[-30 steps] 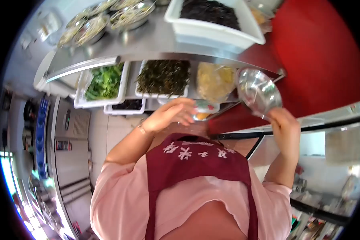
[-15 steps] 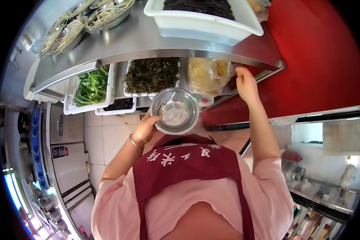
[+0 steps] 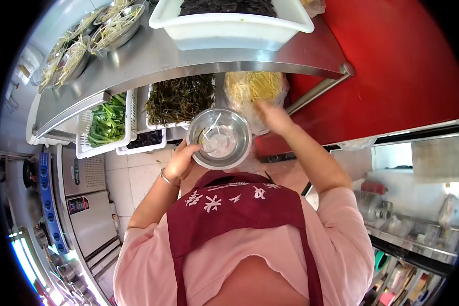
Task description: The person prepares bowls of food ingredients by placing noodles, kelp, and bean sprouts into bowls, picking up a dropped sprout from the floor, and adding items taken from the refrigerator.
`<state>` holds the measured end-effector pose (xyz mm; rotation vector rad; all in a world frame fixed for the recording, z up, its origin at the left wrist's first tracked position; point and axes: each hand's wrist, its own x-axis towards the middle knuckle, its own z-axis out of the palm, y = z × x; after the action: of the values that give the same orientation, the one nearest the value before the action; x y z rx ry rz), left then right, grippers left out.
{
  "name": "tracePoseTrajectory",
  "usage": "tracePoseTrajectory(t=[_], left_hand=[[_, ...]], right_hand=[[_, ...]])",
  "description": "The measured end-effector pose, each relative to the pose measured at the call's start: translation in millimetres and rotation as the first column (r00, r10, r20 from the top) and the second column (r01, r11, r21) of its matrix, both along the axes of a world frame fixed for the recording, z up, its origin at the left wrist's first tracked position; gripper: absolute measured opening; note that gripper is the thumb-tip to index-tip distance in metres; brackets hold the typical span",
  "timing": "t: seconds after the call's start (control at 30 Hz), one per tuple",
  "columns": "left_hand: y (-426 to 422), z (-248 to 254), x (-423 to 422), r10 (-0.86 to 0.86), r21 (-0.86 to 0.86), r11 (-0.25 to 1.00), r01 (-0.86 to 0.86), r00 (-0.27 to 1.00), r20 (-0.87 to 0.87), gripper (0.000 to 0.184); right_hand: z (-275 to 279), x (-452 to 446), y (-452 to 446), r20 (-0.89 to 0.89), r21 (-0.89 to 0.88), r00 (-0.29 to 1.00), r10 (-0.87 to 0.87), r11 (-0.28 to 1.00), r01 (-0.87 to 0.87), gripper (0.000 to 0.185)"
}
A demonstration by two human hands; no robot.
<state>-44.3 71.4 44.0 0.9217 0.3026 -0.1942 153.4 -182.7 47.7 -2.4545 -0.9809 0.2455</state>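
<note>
My left hand (image 3: pixel 182 162) is closed on the rim of a round metal bowl (image 3: pixel 244 145), with the thumb over its near left edge. A few pale strands, like bean sprouts, lie in the bowl. Over the near side of an opened clear plastic bag (image 3: pixel 234 97) is my right hand (image 3: pixel 275 118), its fingers smeared by motion. Whether they grip the bag cannot be made out. Yellow strips (image 3: pixel 265 85) that look like shredded tofu skin or noodles show in the bag's mouth. Left of the bag sits a white basket of dark green seaweed strips (image 3: pixel 181 99).
Leafy greens (image 3: pixel 108 120) fill a white basket (image 3: pixel 130 130) on the lower shelf. Above, the steel counter (image 3: pixel 153 61) bears a white tub (image 3: pixel 224 38) of dark strips and several bowls of bean sprouts (image 3: pixel 118 28). A red surface (image 3: pixel 392 76) lies to the right.
My right hand has moved left from the bag's right edge to its near side. The bag's mouth is wider and more yellow strips show. My left hand keeps the bowl.
</note>
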Motion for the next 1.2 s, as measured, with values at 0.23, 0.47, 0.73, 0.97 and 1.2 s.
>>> tracePoseTrajectory(t=[0.23, 0.47, 0.73, 0.97, 1.2], left_hand=[[-21, 5, 22, 0.027, -0.016, 0.999, -0.028, 0.999, -0.024, 0.046], [-39, -2, 38, 0.003, 0.075, 0.997, -0.004, 1.000, 0.009, 0.040], [-52, -3, 43, -0.018, 0.065, 0.998, 0.024, 0.996, -0.089, 0.042], [-57, -25, 46, -0.049, 0.079, 0.995, 0.058, 0.993, -0.105, 0.042], [-68, -29, 62, -0.070, 0.125, 0.989, 0.075, 0.997, -0.038, 0.043]], right_hand=[[-15, 72, 32, 0.255, 0.029, 0.927, -0.274, 0.961, 0.276, 0.028], [-35, 80, 33, 0.159, 0.032, 0.936, -0.313, 0.950, 0.312, 0.041], [-30, 77, 32, 0.144, 0.004, 0.951, -0.272, 0.962, 0.275, 0.039], [-39, 73, 30, 0.210, 0.103, 0.955, -0.211, 0.976, 0.193, 0.032], [-24, 108, 16, -0.014, 0.254, 0.936, -0.353, 0.904, 0.345, 0.022]])
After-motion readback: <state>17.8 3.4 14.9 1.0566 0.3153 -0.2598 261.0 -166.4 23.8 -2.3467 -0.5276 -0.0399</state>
